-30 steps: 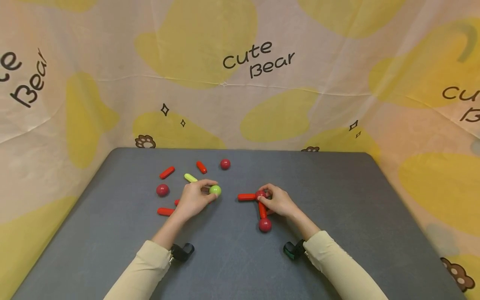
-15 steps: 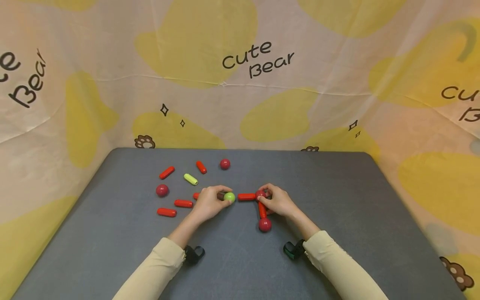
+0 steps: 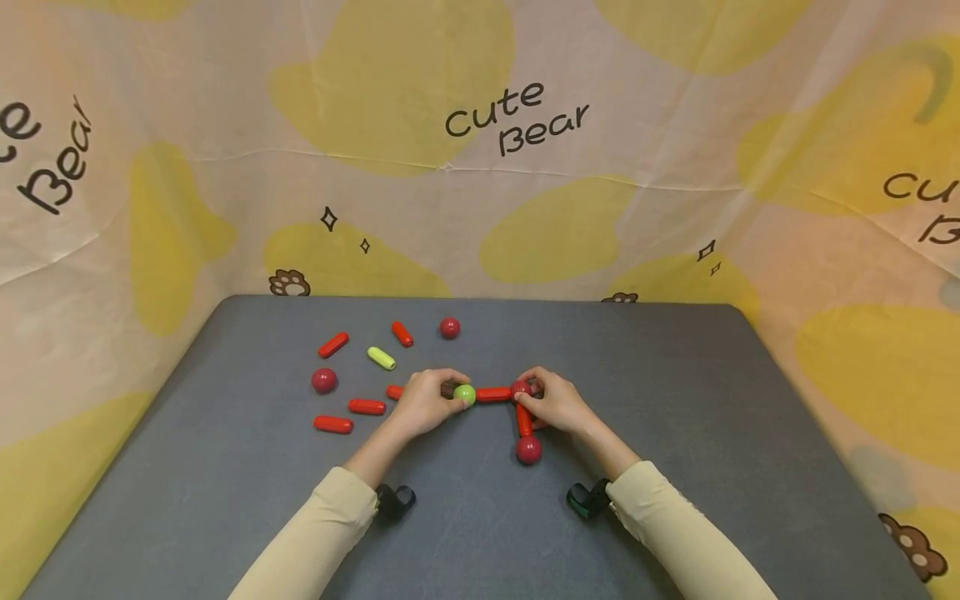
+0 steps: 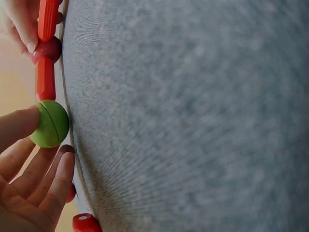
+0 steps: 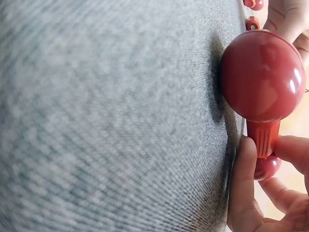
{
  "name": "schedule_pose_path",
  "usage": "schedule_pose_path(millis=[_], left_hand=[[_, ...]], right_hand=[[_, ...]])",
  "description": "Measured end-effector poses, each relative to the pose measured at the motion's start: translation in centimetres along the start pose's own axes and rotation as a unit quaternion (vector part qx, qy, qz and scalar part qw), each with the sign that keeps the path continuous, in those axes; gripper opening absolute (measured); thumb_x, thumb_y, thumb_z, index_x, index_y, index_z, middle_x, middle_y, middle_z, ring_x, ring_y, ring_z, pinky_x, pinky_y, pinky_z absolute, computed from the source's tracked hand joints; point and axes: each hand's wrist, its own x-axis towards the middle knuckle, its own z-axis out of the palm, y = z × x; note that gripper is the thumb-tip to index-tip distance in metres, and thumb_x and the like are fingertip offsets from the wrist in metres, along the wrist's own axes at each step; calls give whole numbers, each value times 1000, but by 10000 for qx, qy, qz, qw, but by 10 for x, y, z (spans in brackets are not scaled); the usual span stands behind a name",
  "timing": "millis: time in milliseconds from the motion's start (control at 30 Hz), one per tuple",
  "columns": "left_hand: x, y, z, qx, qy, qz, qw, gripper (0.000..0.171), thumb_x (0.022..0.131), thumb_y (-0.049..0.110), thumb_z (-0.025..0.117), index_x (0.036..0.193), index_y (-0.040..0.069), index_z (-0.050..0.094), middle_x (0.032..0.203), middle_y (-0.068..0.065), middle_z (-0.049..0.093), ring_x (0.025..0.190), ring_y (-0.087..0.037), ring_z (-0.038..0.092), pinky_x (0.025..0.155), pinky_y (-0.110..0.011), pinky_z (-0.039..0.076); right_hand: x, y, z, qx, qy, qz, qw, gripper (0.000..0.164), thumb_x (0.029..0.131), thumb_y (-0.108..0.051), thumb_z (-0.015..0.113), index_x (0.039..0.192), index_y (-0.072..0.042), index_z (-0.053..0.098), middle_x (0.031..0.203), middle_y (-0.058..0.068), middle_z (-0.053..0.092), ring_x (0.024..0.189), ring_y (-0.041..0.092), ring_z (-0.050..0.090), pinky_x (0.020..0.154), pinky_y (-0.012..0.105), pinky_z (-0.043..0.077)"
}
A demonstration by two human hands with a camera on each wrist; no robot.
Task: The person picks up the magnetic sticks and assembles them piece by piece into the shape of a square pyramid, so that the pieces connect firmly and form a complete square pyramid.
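In the head view, my left hand (image 3: 422, 407) pinches a lime-green ball (image 3: 465, 395) between thumb and fingers. The ball meets the left end of a red rod (image 3: 492, 394); in the left wrist view the green ball (image 4: 52, 123) and the rod (image 4: 45, 79) touch. My right hand (image 3: 558, 404) grips the dark red corner ball (image 3: 520, 389) at that rod's other end. From this corner a second red rod (image 3: 523, 421) runs toward me to another dark red ball (image 3: 528, 451), which looms large in the right wrist view.
Left of the hands lie several loose red rods (image 3: 367, 407) and a lime-green rod (image 3: 381, 358). Two loose dark red balls sit on the grey table (image 3: 675, 400), one at the left (image 3: 324, 381) and one at the back (image 3: 450, 327). A patterned cloth (image 3: 555, 208) hangs behind.
My left hand has carried the green ball rightward until it meets the red rod's end, uncovering loose rods at the left. The right hand and the joined pieces have stayed put.
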Motion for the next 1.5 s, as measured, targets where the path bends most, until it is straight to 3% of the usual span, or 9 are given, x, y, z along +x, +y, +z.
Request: schedule_pose_path(millis=[567, 833, 1133, 1233, 1500], left_hand=[[4, 2, -1, 100, -78, 28, 9999, 26, 74, 11, 75, 100, 9, 71, 89, -2, 70, 76, -11, 64, 70, -30, 51], [4, 3, -2, 81, -98, -28, 9999, 28, 75, 10, 75, 102, 8, 70, 92, -4, 69, 78, -12, 65, 70, -31, 51], [-5, 6, -11, 147, 41, 51, 9999, 29, 73, 11, 76, 101, 11, 69, 102, -5, 65, 82, -16, 65, 67, -29, 52], [-12, 7, -13, 179, -114, 96, 9997, 30, 74, 11, 75, 103, 11, 69, 102, -4, 66, 82, -16, 65, 68, -29, 51], [-32, 11, -12, 158, -1027, 520, 9932, 30, 76, 16, 74, 103, 7, 67, 100, -4, 67, 78, -11, 63, 69, -26, 50]], right_hand=[[-2, 0, -2, -275, -72, -174, 9994, 28, 85, -16, 65, 110, -6, 57, 86, 8, 54, 51, 14, 57, 48, 27, 50], [5, 0, -6, -1336, 31, -1198, 9838, 30, 83, -17, 66, 112, -8, 63, 83, 4, 56, 72, 14, 47, 61, 26, 39], [1, 2, -8, -1399, 10, -1243, 9823, 24, 82, -17, 66, 103, -7, 65, 82, 3, 57, 73, 16, 48, 64, 28, 38], [-1, 3, -9, -1363, 30, -1135, 9841, 23, 81, -18, 67, 101, -7, 64, 83, 3, 58, 75, 15, 49, 66, 28, 40], [-7, 3, -8, -1277, 4, -1009, 9867, 22, 80, -21, 69, 95, -6, 61, 78, 2, 55, 68, 12, 47, 61, 26, 38]])
